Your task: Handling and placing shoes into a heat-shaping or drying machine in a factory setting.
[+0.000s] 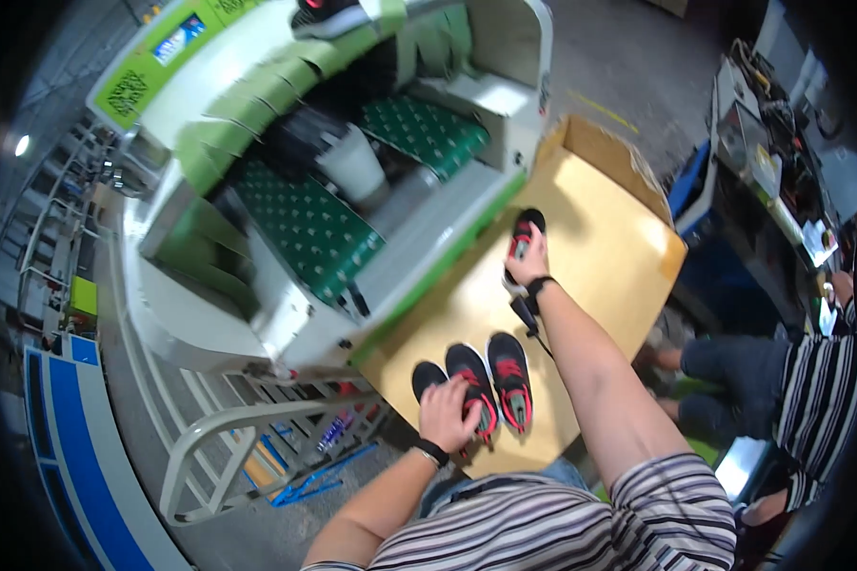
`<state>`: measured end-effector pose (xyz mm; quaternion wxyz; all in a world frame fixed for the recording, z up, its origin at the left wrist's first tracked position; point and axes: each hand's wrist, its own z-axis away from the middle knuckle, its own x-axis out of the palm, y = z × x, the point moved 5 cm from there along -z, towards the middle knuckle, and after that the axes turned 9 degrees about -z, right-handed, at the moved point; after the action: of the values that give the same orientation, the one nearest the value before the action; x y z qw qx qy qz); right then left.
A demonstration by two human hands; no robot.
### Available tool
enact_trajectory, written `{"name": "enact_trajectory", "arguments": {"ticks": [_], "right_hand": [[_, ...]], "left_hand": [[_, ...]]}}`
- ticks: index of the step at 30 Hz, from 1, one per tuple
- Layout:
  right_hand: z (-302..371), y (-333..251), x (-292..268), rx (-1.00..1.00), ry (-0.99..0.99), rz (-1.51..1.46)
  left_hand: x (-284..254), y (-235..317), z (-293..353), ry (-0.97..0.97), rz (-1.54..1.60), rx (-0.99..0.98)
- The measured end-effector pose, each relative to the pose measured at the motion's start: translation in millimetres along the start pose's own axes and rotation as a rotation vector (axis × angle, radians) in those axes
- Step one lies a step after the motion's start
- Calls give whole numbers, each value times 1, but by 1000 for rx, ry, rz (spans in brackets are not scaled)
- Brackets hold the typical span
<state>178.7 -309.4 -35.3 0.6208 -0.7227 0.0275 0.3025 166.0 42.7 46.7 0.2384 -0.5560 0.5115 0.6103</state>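
My right hand [531,257] is closed around a black sneaker [528,225] with red trim, towards the far side of the light-brown tabletop [600,243]. Three similar sneakers sit side by side near me, toes pointing away. The rightmost, a black and red sneaker [511,381], is untouched. My left hand [448,416] lies over the middle sneaker [467,366] and the left sneaker [428,375], its fingers bent onto them; its palm side is hidden. A black band with a small dark device [524,306] is on my right wrist.
Beyond the tabletop stands a white and green machine [448,243] with green patterned pads [305,228] and a whitish container [352,167]. Another shoe [331,19] rests on its top. A cardboard flap [619,157] edges the tabletop. A person in a striped shirt [824,400] is at right.
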Motion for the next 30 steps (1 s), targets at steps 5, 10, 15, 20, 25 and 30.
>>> {"name": "enact_trajectory", "arguments": {"ticks": [5,10,15,20,25,30], "right_hand": [[48,1,-25,84,-422,-284],[183,25,-97,24,-429,-175],[261,40,-109,-29,-372,-137],[274,3,-118,-22,-329,-163],[290,14,-121,32,-310,-123],[302,19,-117,66,-354,-101]], "left_hand": [[-12,-2,24,78,0,-19],[-3,5,33,51,-7,9],[3,1,26,148,-64,23],[-8,-13,13,96,149,8],[6,-23,19,-10,290,-18],[15,-70,44,122,892,-466]]}}
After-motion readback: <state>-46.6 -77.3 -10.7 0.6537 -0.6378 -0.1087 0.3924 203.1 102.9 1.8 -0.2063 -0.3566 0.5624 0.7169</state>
